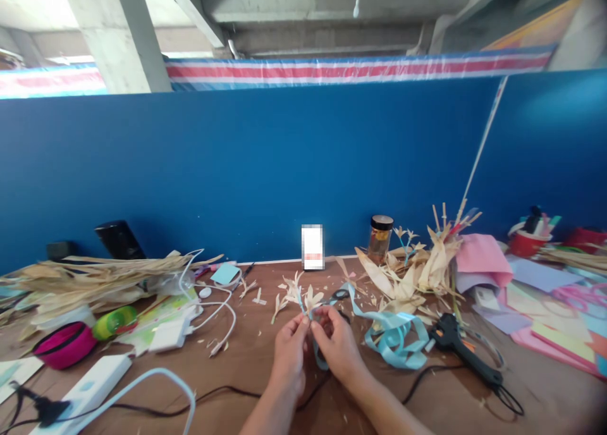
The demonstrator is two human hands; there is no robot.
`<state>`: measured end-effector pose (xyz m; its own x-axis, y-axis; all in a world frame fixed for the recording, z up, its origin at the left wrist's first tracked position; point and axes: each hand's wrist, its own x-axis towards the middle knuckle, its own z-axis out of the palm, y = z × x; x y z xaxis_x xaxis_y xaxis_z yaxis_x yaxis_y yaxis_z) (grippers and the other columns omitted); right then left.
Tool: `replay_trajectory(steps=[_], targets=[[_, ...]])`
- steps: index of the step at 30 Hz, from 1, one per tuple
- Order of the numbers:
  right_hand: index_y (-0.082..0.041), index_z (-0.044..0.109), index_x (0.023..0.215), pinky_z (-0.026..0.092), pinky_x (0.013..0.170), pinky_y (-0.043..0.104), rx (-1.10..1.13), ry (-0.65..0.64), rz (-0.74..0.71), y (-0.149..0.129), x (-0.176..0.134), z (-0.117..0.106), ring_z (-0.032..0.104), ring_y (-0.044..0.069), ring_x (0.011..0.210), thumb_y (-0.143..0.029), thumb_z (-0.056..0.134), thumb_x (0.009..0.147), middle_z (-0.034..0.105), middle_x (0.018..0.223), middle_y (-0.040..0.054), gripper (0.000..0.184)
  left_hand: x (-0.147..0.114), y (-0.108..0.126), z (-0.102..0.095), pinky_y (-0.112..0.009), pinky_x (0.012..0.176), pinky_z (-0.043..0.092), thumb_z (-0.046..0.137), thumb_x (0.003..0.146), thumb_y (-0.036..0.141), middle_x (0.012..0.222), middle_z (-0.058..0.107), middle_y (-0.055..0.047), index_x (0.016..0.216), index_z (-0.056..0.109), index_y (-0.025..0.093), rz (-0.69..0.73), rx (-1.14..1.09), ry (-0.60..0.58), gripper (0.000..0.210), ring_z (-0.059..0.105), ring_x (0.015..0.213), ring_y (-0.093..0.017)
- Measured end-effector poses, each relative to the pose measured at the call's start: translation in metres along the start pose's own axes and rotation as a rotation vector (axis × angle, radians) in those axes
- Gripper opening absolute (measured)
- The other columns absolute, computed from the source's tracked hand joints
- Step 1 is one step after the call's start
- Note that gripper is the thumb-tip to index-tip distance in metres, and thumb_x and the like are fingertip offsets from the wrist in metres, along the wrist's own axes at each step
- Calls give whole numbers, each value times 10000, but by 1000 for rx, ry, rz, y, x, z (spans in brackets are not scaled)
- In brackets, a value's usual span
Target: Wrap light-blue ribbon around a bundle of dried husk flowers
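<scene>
My left hand and my right hand meet at the front middle of the table, both closed with thumbs and fingertips pinched together. Between them they hold the stem of a sprig of pale dried-husk flowers, whose petals spread above my fingers. Light blue wrapping shows on the stem. A strip of light blue ribbon hangs beneath my hands, and a larger loose heap of blue ribbon lies to the right. Scissors rest just beyond my right hand, partly hidden by it.
A black glue gun lies on the right, its cable crossing the table. Dried husks and a lidded jar stand behind. On the left are a power strip, a white charger, a pink container and more husks.
</scene>
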<state>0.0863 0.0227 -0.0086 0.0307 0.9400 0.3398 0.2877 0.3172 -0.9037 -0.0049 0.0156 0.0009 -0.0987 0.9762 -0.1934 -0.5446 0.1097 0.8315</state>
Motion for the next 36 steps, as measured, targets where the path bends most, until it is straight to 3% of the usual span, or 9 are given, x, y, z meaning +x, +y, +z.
replay_trajectory(steps=[3,6,13,21,28,36], targets=[[-177,504,1076,450,626,267,-34,112,-21,-2,2,-4,556,156,689,-233,511,729,572,1001,84,351,0,0,0,-171,406,321,680,620,281,493,566,29,829,630,124,-13,-66,-74,266,443,378,-60],[-182,496,1112,450,581,255,-25,118,-23,-5,2,-7,553,141,652,-249,511,733,547,1093,95,385,0,-3,-1,-173,424,343,673,637,283,505,579,19,856,628,122,-15,-82,-84,276,474,402,-68],[-162,570,837,458,582,245,125,-50,40,-4,3,-6,591,163,641,-290,497,763,645,766,45,165,0,-4,-1,-182,433,356,673,630,272,542,609,-4,826,639,114,22,-27,-82,253,511,433,-88],[-170,575,762,452,626,249,112,-11,31,0,5,-3,595,170,663,-300,499,768,649,722,37,150,3,-9,-3,-167,390,282,695,594,307,502,574,23,767,650,119,62,62,-35,259,410,367,-50],[-172,566,740,442,609,244,66,8,23,-2,3,-5,580,166,640,-297,500,766,638,688,26,145,4,-14,-6,-171,410,312,683,603,380,548,609,-5,816,649,114,35,46,-65,342,456,397,-67],[-162,581,769,459,616,263,142,7,47,2,3,-2,599,181,664,-310,499,771,658,723,53,169,0,-5,-2,-155,383,283,708,559,373,514,582,16,773,659,120,17,113,-2,334,426,383,-53]])
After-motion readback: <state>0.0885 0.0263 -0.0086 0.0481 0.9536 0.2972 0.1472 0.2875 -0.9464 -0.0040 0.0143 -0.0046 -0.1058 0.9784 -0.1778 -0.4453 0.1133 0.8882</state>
